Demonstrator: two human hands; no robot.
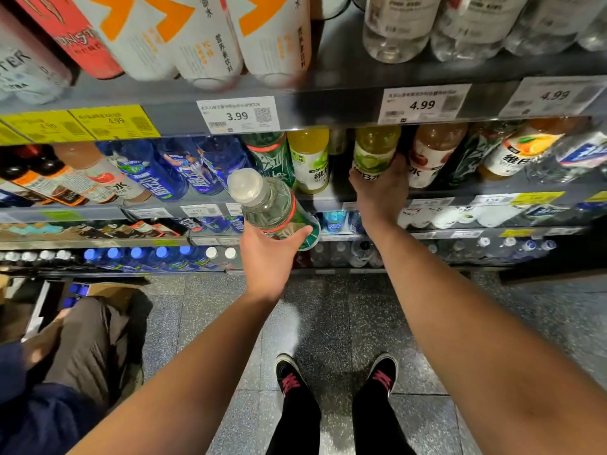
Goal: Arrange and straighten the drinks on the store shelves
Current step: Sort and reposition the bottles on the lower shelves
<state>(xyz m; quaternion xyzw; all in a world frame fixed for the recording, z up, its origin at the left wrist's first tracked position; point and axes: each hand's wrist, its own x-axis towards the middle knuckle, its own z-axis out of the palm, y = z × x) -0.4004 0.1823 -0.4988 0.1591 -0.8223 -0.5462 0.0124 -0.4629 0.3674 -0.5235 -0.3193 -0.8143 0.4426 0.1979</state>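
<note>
Nearest, a pair of black shoes with pink laces [338, 377] stands on the speckled floor [328, 323]. At the left edge a second person's leg in brown trousers [88, 336] shows beside an open cardboard box [108, 290].

The left hand [267, 257] grips a clear bottle with a green label and a pale cap [271, 205] from below, fingers curled round its lower part; the bottle is held free of the shelving, tilted with its cap toward the camera, in front of the middle shelf's front edge.

Farther in, the right hand [381, 188] reaches onto the middle shelf [492, 188] and wraps round the base of a yellow-green lime drink bottle [374, 152], which stands near that shelf's front edge between a yellow bottle [310, 159] and a reddish-brown bottle [433, 152]. Blue bottles [170, 172] fill the shelf's left part.

Above, white price tags reading 3.99 [238, 114] and 4.99 [423, 103] hang on the upper shelf's front edge, with white-and-orange bottles [210, 37] behind it.
</note>
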